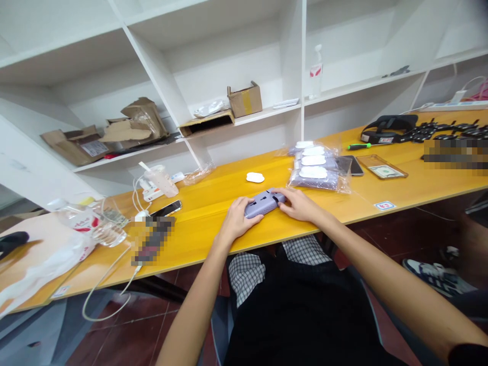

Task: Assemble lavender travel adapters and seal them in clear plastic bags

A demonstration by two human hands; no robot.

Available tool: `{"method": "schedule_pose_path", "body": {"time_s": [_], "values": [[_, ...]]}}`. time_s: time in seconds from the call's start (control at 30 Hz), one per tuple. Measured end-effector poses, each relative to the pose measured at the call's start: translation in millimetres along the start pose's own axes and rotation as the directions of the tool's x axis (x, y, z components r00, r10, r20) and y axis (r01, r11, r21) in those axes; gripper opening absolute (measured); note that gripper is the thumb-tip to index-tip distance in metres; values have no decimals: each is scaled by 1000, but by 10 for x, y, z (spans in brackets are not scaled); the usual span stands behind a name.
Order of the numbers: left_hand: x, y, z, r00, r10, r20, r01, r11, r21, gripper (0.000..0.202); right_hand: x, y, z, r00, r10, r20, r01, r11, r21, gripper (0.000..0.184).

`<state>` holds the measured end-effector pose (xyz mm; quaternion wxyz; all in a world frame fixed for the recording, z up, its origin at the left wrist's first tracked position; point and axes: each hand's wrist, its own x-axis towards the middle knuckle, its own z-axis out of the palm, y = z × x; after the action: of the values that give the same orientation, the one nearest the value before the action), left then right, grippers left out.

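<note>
A lavender plastic case (263,204), oblong with dark slots on top and a dotted pattern on its side, lies on the table between my hands. My left hand (239,218) is closed around its left end, the thumb along the near side. At the right end my right hand (298,204) grips the case, its fingers bent over the dark part there. Just beyond the case lies a loose white oval piece (255,177). Several similar lavender pieces in clear bags (316,180), with white oval pieces on top, lie to the right behind my right hand.
At the left are a plastic cup (162,181), a phone (166,209), cables and a water bottle (93,223). To the right lie a green screwdriver (359,146), a brown phone case (382,168) and a black headset (389,129). White shelves (244,124) with cardboard boxes stand behind.
</note>
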<state>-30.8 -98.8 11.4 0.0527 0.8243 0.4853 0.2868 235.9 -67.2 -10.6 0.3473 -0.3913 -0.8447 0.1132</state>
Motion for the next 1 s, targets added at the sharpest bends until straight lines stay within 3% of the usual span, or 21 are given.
{"method": "schedule_pose_path", "body": {"time_s": [0.2,0.47,0.77,1.0], "values": [[6,-13,12,1000,-25,4,25,1000,-1,50,-8,30,14,1000,-4,-21,4,1000,-3,58],[3,16,-9,999,-33,11,32,999,8,49,2,52,17,1000,-9,-9,9,999,-49,48],[-19,27,6,999,-36,-13,37,999,32,49,10,67,26,998,50,-26,-52,997,-54,48],[-18,26,12,999,-48,-10,48,998,40,50,-7,56,1,1000,-21,-12,21,999,-31,53]]}}
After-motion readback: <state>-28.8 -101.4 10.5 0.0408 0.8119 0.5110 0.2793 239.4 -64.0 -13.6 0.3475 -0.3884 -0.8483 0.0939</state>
